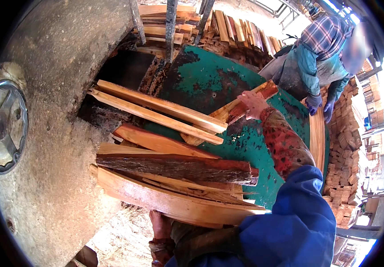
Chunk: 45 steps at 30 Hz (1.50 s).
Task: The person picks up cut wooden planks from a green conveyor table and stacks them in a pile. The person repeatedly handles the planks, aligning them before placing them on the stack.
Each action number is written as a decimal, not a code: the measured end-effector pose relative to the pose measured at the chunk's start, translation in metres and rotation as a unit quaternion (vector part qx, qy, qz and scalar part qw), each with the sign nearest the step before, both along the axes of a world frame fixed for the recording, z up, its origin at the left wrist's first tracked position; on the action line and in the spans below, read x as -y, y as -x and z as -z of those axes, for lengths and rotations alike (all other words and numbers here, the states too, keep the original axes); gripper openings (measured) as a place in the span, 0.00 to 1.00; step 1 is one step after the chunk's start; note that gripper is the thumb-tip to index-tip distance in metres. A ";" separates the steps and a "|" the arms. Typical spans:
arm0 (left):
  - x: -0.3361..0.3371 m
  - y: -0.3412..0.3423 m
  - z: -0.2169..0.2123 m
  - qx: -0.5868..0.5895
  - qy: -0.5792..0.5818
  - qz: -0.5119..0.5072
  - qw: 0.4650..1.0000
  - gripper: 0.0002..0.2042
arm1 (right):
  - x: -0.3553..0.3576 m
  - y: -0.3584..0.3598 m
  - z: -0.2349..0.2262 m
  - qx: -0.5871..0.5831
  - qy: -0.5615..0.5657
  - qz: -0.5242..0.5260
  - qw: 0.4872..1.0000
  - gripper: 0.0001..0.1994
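Observation:
My right hand [252, 105] reaches across the green, worn metal table [203, 73] and grips a bark-edged wood strip [267, 90] near its far right end. That strip lies slantwise, partly under two pale sawn sticks [161, 116]. Close to my body, my left hand [160, 224] is at the underside of a long, curved pale slab [178, 202]; its fingers are hidden by the wood. Behind this slab rest a dark bark-covered piece [174, 167] and a reddish offcut [163, 141].
A co-worker [321, 53] in gloves handles a long board [317, 138] at the table's right end. On the left stands a big machine body [63, 89] with a round metal handwheel [6, 127]. Stacked wood [345, 164] lines the right; more boards [241, 33] are piled behind metal posts [171, 29].

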<state>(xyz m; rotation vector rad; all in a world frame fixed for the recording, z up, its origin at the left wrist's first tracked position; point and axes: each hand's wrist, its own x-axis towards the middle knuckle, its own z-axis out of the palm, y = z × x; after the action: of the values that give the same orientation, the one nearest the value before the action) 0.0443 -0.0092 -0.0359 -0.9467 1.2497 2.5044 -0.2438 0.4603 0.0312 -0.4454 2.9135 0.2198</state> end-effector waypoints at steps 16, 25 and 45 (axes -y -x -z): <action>0.003 0.001 -0.005 -0.011 -0.001 0.017 1.000 0.37 | -0.006 -0.149 -0.024 0.086 0.049 0.078 0.992 0.41; 0.005 0.004 -0.014 -0.026 0.002 0.051 0.998 0.36 | -0.007 -0.225 -0.070 0.021 0.045 0.243 0.969 0.36; 0.004 -0.009 -0.003 0.003 -0.076 0.001 0.997 0.27 | 0.040 -0.454 -0.066 -0.161 0.374 0.488 0.772 0.24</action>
<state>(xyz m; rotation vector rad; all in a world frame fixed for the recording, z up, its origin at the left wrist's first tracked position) 0.0533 -0.0134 -0.0332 -0.9147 1.0395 2.5505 0.2107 0.4203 0.0972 1.1471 2.9477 -1.1183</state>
